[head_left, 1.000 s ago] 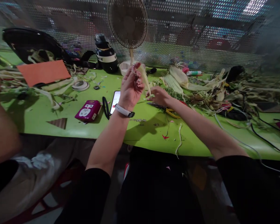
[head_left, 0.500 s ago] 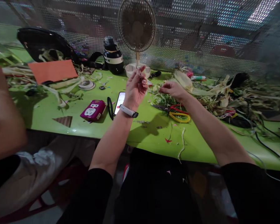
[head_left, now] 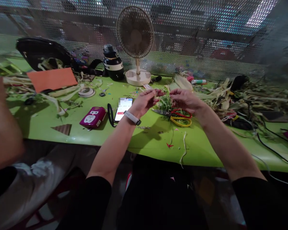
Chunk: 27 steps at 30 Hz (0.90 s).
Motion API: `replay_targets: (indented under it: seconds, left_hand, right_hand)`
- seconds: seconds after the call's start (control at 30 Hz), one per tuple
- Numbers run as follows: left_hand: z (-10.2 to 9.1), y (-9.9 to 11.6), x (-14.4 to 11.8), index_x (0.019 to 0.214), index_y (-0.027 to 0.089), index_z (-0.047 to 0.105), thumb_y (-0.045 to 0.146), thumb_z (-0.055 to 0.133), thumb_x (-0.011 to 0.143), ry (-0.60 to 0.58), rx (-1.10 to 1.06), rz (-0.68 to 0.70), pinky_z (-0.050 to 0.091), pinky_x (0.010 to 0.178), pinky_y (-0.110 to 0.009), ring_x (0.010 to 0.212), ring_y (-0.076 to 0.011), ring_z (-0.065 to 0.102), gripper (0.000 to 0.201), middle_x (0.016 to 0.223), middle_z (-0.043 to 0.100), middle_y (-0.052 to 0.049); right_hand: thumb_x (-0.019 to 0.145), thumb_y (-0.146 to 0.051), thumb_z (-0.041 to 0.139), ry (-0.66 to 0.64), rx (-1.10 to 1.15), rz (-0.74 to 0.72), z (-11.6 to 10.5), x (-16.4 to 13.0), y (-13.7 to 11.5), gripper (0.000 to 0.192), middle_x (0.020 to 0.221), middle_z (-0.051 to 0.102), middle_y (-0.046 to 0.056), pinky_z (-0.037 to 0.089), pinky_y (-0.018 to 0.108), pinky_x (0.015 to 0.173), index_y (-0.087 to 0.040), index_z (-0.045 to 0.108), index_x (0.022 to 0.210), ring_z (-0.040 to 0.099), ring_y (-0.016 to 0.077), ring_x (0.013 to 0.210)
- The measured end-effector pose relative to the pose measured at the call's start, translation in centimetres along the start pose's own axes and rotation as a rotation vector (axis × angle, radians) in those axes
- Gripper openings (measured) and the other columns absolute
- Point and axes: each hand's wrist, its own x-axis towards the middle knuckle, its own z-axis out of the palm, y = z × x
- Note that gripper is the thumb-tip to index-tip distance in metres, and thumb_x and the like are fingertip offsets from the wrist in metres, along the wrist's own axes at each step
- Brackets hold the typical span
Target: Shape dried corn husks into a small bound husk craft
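My left hand, with a pale-banded watch at the wrist, is raised over the table. Its fingers are closed in a pinch; what they hold is too small to name. Close by on the right, my right hand also has its fingertips pinched, and what is in them cannot be made out. The two sets of fingertips face each other, a short gap apart. Below them lie scissors with red and yellow handles, resting on shredded green leaves. A lit phone lies left of my left wrist.
Dried husks pile up on the right. A fan and black bottle stand at the back. A purple socket block, tape roll and orange card lie left. Another person's arm is at far left.
My left hand has come down and turned toward the right hand. The right hand has shifted slightly, so the fingertips are closer together. The view has moved a little.
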Motion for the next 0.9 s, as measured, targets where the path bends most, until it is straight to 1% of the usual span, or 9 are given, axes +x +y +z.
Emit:
replay_targets:
  seconds: [0.1, 0.2, 0.33, 0.43, 0.53, 0.6, 0.67, 0.77, 0.9]
  left_hand:
    - [0.5, -0.5, -0.3, 0.083, 0.012, 0.068, 0.010, 0.058, 0.090, -0.062, 0.090, -0.119, 0.045, 0.048, -0.012, 0.054, -0.0044, 0.064, 0.012, 0.081, 0.075, -0.005]
    - [0.8, -1.0, -0.4, 0.080, 0.013, 0.064, 0.011, 0.057, 0.091, -0.108, 0.168, -0.234, 0.044, 0.047, -0.014, 0.060, -0.0084, 0.069, 0.013, 0.082, 0.074, -0.005]
    - [0.9, -1.4, -0.6, 0.080, 0.014, 0.062, 0.014, 0.058, 0.092, -0.134, 0.220, -0.328, 0.052, 0.057, -0.021, 0.059, -0.0098, 0.067, 0.013, 0.075, 0.071, -0.004]
    - [0.9, -1.6, -0.8, 0.076, 0.013, 0.061, 0.013, 0.062, 0.090, -0.164, 0.231, -0.326, 0.056, 0.067, -0.026, 0.053, -0.0065, 0.059, 0.013, 0.064, 0.063, 0.000]
    - [0.9, -1.7, -0.9, 0.076, 0.012, 0.061, 0.011, 0.063, 0.089, -0.182, 0.240, -0.299, 0.056, 0.068, -0.025, 0.051, -0.0047, 0.055, 0.014, 0.061, 0.059, 0.003]
    - [0.9, -1.8, -0.9, 0.078, 0.012, 0.061, 0.012, 0.061, 0.090, -0.186, 0.246, -0.286, 0.055, 0.067, -0.024, 0.051, -0.0039, 0.053, 0.012, 0.062, 0.058, 0.003]
    - [0.9, -1.8, -0.8, 0.079, 0.012, 0.061, 0.011, 0.060, 0.091, -0.181, 0.251, -0.275, 0.053, 0.065, -0.023, 0.050, -0.0033, 0.051, 0.012, 0.061, 0.057, 0.004]
    - [0.7, -1.8, -0.6, 0.078, 0.011, 0.061, 0.010, 0.057, 0.093, -0.179, 0.262, -0.265, 0.051, 0.062, -0.021, 0.050, -0.0032, 0.050, 0.015, 0.060, 0.055, 0.004]
    - [0.3, -1.9, -0.4, 0.082, 0.012, 0.065, 0.013, 0.062, 0.091, -0.202, 0.277, -0.256, 0.049, 0.061, -0.021, 0.051, -0.0033, 0.050, 0.010, 0.061, 0.056, 0.004]
  right_hand:
    - [0.062, -0.021, 0.086, -0.044, -0.003, -0.043, -0.2, -0.3, 1.4, 0.030, 0.058, 0.062, -0.006, 0.047, 0.019, 0.044, -0.019, 0.062, 0.080, 0.052, 0.0057, 0.044]
    - [0.061, -0.024, 0.087, -0.079, -0.014, -0.081, -0.3, -0.4, 2.2, 0.032, 0.060, 0.065, -0.005, 0.040, 0.017, 0.038, -0.019, 0.061, 0.081, 0.049, 0.0047, 0.041]
    - [0.067, -0.020, 0.083, -0.084, -0.057, -0.056, -0.3, -0.5, 2.6, 0.025, 0.069, 0.069, -0.001, 0.042, 0.020, 0.041, -0.018, 0.062, 0.082, 0.054, 0.0079, 0.047]
    - [0.071, -0.016, 0.079, -0.083, -0.060, -0.013, -0.6, -0.5, 2.8, 0.020, 0.064, 0.065, -0.003, 0.039, 0.020, 0.039, -0.017, 0.063, 0.083, 0.048, 0.0057, 0.041]
    - [0.076, -0.016, 0.075, -0.110, -0.021, 0.071, -0.9, -0.5, 2.7, 0.016, 0.060, 0.062, -0.005, 0.029, 0.017, 0.033, -0.017, 0.062, 0.084, 0.037, 0.0021, 0.033]
    - [0.081, -0.021, 0.072, -0.133, 0.002, 0.125, -1.0, -0.6, 2.5, 0.013, 0.061, 0.063, -0.005, 0.023, 0.017, 0.030, -0.017, 0.060, 0.085, 0.031, 0.0009, 0.031]
    - [0.086, -0.032, 0.069, -0.156, -0.013, 0.158, -1.1, -0.8, 2.2, 0.018, 0.060, 0.062, -0.004, 0.017, 0.017, 0.030, -0.017, 0.058, 0.084, 0.027, 0.0006, 0.030]
    - [0.082, -0.045, 0.073, -0.193, -0.145, 0.157, -1.0, -1.3, 1.8, 0.032, 0.054, 0.057, -0.005, 0.014, 0.018, 0.032, -0.018, 0.056, 0.080, 0.026, 0.0012, 0.032]
    - [0.072, -0.043, 0.082, -0.243, -0.380, 0.098, -1.2, -2.0, 1.2, 0.035, 0.049, 0.049, -0.008, 0.019, 0.019, 0.036, -0.015, 0.062, 0.078, 0.032, 0.0023, 0.037]
